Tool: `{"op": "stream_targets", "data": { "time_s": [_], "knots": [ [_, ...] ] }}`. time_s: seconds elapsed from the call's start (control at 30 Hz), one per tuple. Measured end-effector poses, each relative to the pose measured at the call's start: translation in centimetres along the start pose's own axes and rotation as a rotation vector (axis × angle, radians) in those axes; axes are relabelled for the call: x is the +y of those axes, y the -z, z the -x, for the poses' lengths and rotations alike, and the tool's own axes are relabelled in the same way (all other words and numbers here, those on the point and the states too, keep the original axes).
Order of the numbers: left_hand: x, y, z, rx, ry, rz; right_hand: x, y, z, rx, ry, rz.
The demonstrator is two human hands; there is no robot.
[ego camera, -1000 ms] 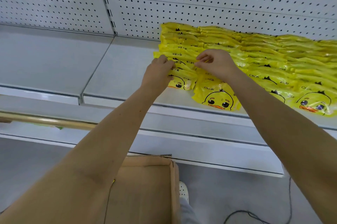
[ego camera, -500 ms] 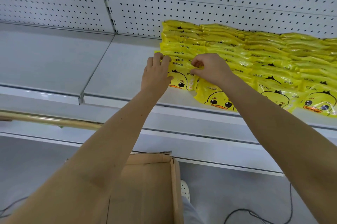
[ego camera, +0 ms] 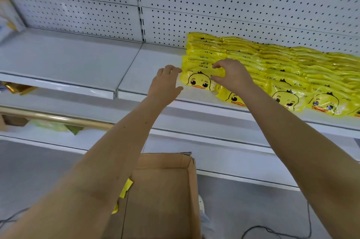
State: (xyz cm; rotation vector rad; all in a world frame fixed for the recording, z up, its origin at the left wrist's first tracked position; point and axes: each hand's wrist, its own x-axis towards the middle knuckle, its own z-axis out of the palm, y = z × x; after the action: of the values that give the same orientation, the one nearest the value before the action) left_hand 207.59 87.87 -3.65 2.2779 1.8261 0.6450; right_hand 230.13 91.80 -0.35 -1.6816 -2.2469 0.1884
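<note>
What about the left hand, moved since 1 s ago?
Yes. The left hand slid left off the front yellow duck-print plastic pack, toward the seam in the white metal shelf; it is now beside the pack's left edge.

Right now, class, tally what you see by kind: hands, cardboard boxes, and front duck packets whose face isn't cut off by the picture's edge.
Hands: 2 (left hand, right hand)
Cardboard box: 1
Front duck packets: 4
Total: 7
</note>
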Motion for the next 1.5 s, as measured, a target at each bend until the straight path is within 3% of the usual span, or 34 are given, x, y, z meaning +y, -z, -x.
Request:
{"op": "stream_targets", "data": {
  "time_s": [0.53, 1.0, 1.3, 1.5],
  "knots": [
    [-0.3, 4.7, 14.1, -0.006, 0.077, 0.046, -7.3, 0.5, 12.8, -0.025, 0.065, -0.108],
    [1.4, 0.2, 26.6, -0.149, 0.367, 0.025, -6.3, -5.9, 22.9, -0.319, 0.115, -0.208],
    [-3.6, 2.5, 30.4, -0.046, 0.582, 0.103, -10.7, -7.7, 21.5, -0.414, 0.189, -0.157],
    [-8.9, 1.2, 32.7, -0.177, 0.623, 0.148, -15.0, -12.7, 20.6, -0.542, 0.151, -0.12]
  ]
}}
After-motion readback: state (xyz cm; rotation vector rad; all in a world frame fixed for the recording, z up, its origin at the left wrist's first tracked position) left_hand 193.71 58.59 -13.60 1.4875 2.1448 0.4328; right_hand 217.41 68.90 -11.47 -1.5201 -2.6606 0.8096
